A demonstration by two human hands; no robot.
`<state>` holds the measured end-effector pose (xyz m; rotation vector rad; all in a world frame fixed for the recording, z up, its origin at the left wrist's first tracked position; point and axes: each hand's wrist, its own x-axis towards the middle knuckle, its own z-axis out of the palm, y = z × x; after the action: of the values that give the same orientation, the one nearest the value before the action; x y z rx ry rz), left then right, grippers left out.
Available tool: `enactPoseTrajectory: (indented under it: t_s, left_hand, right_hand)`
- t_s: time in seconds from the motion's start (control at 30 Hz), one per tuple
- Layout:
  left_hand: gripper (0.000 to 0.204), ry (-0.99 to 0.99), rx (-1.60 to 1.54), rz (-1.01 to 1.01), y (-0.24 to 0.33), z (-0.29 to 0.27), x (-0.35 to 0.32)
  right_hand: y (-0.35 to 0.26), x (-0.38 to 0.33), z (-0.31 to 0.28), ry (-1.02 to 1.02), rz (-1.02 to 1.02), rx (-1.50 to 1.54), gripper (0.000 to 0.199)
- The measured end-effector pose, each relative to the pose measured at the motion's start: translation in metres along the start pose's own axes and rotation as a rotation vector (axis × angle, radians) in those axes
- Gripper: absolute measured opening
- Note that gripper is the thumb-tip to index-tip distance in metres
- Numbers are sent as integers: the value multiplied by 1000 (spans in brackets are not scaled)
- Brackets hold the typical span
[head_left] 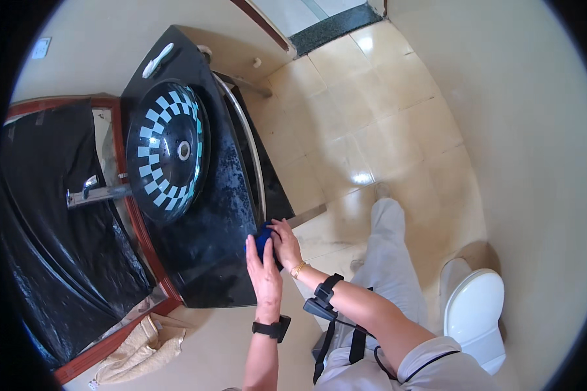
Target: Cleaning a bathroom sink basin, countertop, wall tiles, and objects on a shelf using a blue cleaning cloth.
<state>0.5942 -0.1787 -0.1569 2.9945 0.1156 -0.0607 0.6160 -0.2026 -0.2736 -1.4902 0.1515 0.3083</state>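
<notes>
A bunched dark blue cloth (263, 240) sits between my two hands at the front edge of the black stone counter (218, 257). My left hand (264, 277) lies against the near side of the cloth with its fingers mostly straight. From the right, my right hand (285, 245) closes its bent fingers over the cloth. Both hands touch it, and part of it is hidden behind them. Beside them, the curved steel rail (253, 146) along the counter's front ends close to the cloth. Wet-looking pale marks cover the counter between the basin and the rail.
A black basin (169, 144) with a white checker band stands on the counter, its steel faucet (101, 195) at left. A white brush (157, 60) lies at the far end. Black plastic sheeting (52, 208) covers a wooden frame. A beige towel (140, 352) hangs nearby; a white toilet (475, 301) stands right.
</notes>
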Motion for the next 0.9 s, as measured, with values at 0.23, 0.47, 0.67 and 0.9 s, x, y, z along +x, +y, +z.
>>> enactPoseTrajectory:
  t_s: [0.23, 0.47, 0.67, 0.9]
  left_hand:
    - [27, 206, -274, -184, -20, -21, -19]
    - [46, 46, -77, -253, -46, -4, -27]
    - [58, -156, 2, -306, -42, 7, 1]
    - [60, -55, 4, -259, -26, 15, 94]
  right_hand:
    - [-71, -18, -25, 135, -32, 40, 21]
    - [-97, -18, -16, -174, -429, -510, 53]
    - [-83, 13, -12, -251, -431, -518, 54]
    - [-122, 102, -32, -358, -334, -371, 55]
